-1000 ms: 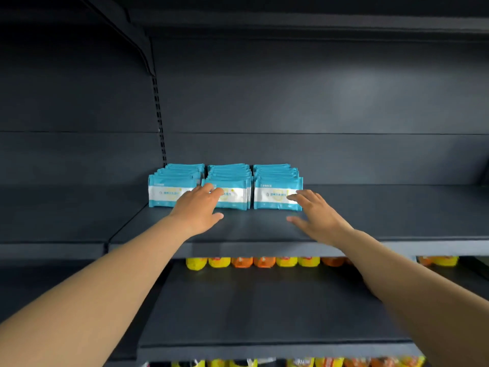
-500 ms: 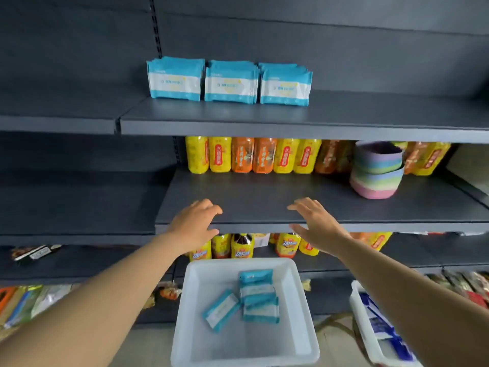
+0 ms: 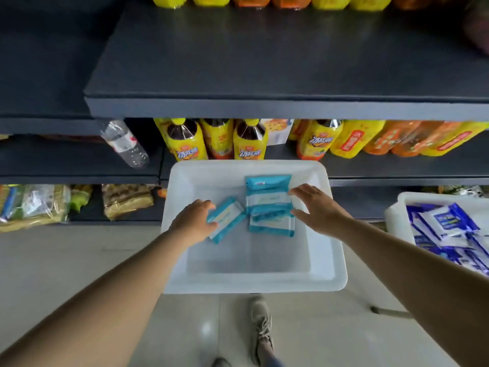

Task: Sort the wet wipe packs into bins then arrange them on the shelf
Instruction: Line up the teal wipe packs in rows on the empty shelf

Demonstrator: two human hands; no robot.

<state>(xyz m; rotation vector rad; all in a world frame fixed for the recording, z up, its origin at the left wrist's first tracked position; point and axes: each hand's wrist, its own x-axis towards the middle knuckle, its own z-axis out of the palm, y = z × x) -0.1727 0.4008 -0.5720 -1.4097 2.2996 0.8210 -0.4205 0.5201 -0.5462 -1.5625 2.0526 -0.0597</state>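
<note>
A white bin (image 3: 325,263) stands on the floor below me. Inside it lie teal-and-white wet wipe packs: a stack of three (image 3: 268,201) toward the back and one tilted pack (image 3: 229,218) to their left. My left hand (image 3: 193,222) reaches into the bin, its fingers and thumb at the left end of the tilted pack. With fingers spread, my right hand (image 3: 318,210) hovers at the right edge of the stack and holds nothing.
A second white bin (image 3: 394,211) at the right holds dark blue wipe packs (image 3: 444,229). A dark shelf (image 3: 264,107) juts out above, with yellow and orange bottles (image 3: 248,144) under it. A clear bottle (image 3: 124,144) lies at the left. My shoe (image 3: 260,329) is below the bin.
My view has swung down from the shelved teal packs to the bin on the floor. Both hands have dropped from the shelf into the bin, next to the loose packs.
</note>
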